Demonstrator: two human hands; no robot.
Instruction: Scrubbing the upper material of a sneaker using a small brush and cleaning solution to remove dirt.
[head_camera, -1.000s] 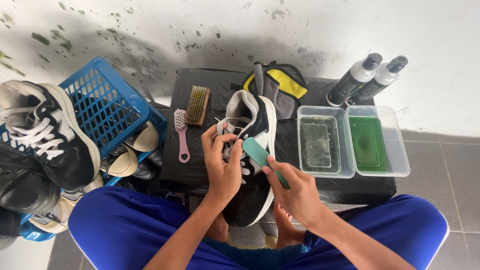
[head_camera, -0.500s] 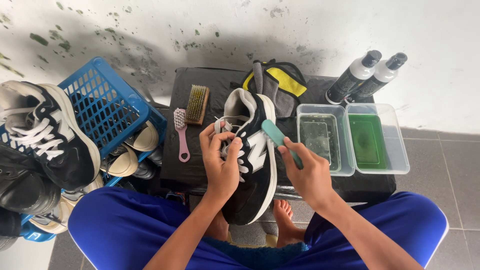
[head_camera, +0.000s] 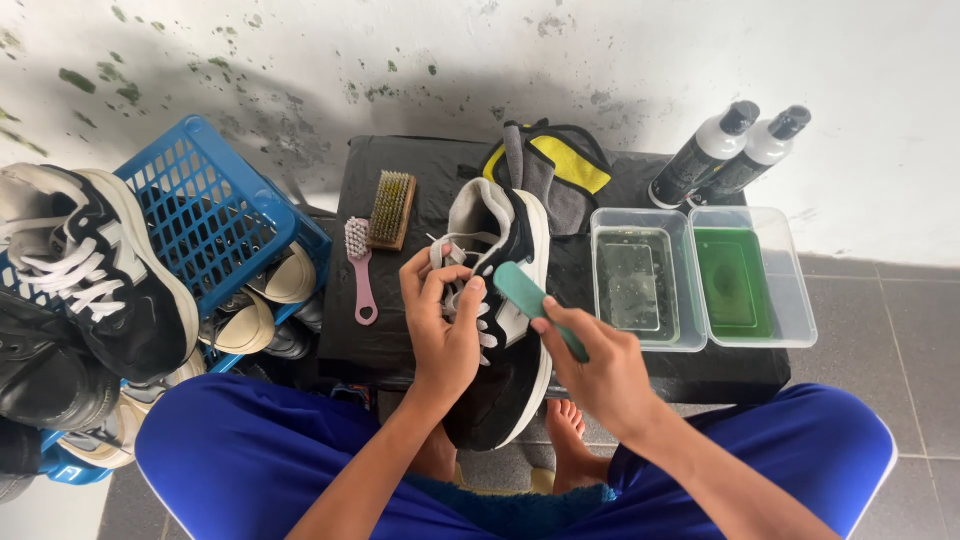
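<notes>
A black and white sneaker lies lengthwise over the front edge of a black low table, heel toward the wall. My left hand grips it at the laces and tongue. My right hand holds a teal brush, whose head rests against the sneaker's right side near the sole. My knees in blue trousers frame the bottom of the view, and a bare foot shows under the table.
On the table lie a pink brush, a wooden brush, a grey and yellow cloth, two clear tubs, one with green liquid, and two bottles. A blue crate and several shoes sit at the left.
My right hand has moved the teal brush along the sneaker's right side, from the middle out toward the edge. The left hand keeps its grip and the sneaker has shifted slightly.
</notes>
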